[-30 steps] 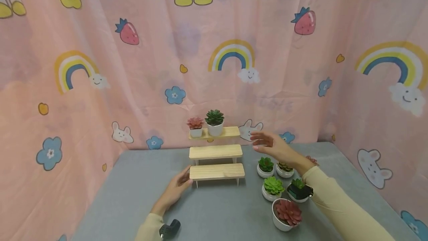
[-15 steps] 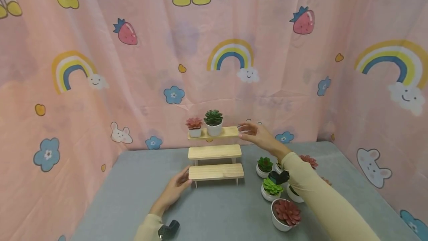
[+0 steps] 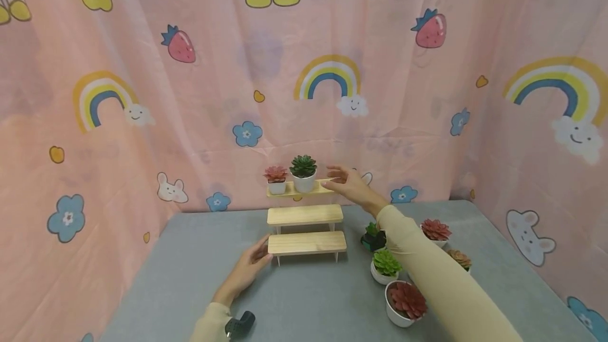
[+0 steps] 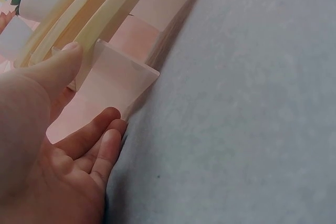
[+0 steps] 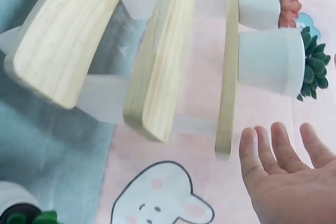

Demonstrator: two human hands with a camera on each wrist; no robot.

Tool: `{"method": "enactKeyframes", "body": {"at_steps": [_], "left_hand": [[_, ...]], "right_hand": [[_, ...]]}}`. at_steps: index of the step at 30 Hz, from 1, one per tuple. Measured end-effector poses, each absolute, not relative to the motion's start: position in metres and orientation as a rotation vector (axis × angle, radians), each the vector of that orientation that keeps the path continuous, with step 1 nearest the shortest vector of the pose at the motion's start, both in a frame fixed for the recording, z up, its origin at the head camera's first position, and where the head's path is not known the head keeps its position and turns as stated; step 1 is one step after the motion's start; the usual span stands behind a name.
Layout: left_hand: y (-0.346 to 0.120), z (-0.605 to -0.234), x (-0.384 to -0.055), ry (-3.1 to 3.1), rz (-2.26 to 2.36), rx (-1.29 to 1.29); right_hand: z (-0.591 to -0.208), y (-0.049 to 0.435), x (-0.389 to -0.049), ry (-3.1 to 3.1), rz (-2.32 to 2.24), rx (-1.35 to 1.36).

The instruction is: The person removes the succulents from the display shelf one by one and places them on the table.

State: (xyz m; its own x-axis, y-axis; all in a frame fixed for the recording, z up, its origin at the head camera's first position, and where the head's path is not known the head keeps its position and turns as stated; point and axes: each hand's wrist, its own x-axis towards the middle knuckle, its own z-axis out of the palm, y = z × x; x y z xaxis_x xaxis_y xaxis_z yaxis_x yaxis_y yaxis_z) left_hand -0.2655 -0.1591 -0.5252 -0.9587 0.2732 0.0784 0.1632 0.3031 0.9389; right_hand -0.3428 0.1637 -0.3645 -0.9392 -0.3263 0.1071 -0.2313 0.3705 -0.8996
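A three-tier wooden display stand (image 3: 306,243) with translucent legs stands on the grey table. My left hand (image 3: 248,268) grips the left end of its lowest board; in the left wrist view the thumb (image 4: 68,56) lies on the wood, other fingers loosely curled by the leg. On the top board sit a pink succulent (image 3: 276,180) and, to its right, a dark green succulent (image 3: 303,173), both in white pots. My right hand (image 3: 351,186) hovers at the top board's right end, beside the green plant. Its fingers (image 5: 283,148) are spread and hold nothing.
Right of the stand are several potted succulents: a bright green one (image 3: 386,264), a large red one (image 3: 405,302), another red one (image 3: 435,230) and an orange-brown one (image 3: 459,259). My right forearm hides part of the group. A patterned pink curtain (image 3: 204,120) hangs behind.
My right hand has moved left from above the potted plants to the top board's right end. My left hand stays at the lowest board.
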Motion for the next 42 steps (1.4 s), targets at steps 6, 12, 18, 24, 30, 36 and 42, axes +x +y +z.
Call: {"method": "enactKeyframes", "body": {"at_steps": [6,12,18,24,30,36,42], "left_hand": [[-0.160,-0.526,-0.268,2.458,1.754,0.417],[-0.159,-0.526,-0.270,2.473,1.744,0.461],[-0.157,-0.524,-0.271,2.459,1.759,0.460],[-0.157,-0.523,-0.273,2.469,1.754,0.469],[-0.156,-0.525,-0.275,2.472,1.754,0.486],[-0.158,-0.529,-0.275,2.456,1.737,0.496],[-0.161,-0.531,-0.271,2.459,1.724,0.488]], "right_hand": [[-0.364,0.142,-0.352,2.495,-1.685,-0.496],[-0.364,0.127,-0.356,2.442,-1.757,-0.442],[-0.360,0.117,-0.361,2.413,-1.811,-0.417],[-0.357,0.110,-0.368,2.399,-1.831,-0.393],[-0.355,0.103,-0.374,2.446,-1.811,-0.363],[-0.360,0.101,-0.372,2.456,-1.852,-0.323],[-0.361,0.106,-0.364,2.470,-1.885,-0.358]]}}
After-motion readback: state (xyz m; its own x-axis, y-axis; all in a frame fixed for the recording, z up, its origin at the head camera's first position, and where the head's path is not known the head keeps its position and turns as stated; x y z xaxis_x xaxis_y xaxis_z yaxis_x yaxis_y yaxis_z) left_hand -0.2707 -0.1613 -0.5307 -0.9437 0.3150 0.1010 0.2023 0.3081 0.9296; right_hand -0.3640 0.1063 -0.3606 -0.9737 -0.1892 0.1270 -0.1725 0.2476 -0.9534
